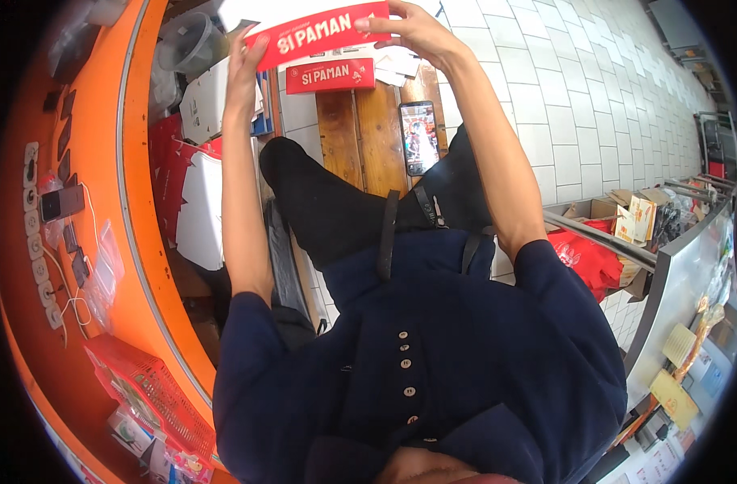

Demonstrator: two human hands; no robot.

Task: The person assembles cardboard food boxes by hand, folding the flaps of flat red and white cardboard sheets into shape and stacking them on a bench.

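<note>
Both my arms reach forward to a red cardboard box (316, 40) with pale lettering and a white upper part, held up at the far edge of view. My left hand (243, 64) grips its left end, thumb on the red front. At the right end my right hand (413, 34) is closed on it, with the thumb pressed to the front panel. Just below, a similar red box (330, 76) sits on the wooden bench (360, 133). White papers or card pieces (395, 68) lie beside that box. The bench also bears a smartphone (419, 139) with a lit screen.
To the left, an orange counter (171, 306) carries a power strip (36, 234), phones (63, 203) and a red basket (143, 387). Flat red and white cartons (199, 210) and a clear tub (189, 44) stand near my left arm. A metal rack (602, 242) is at right.
</note>
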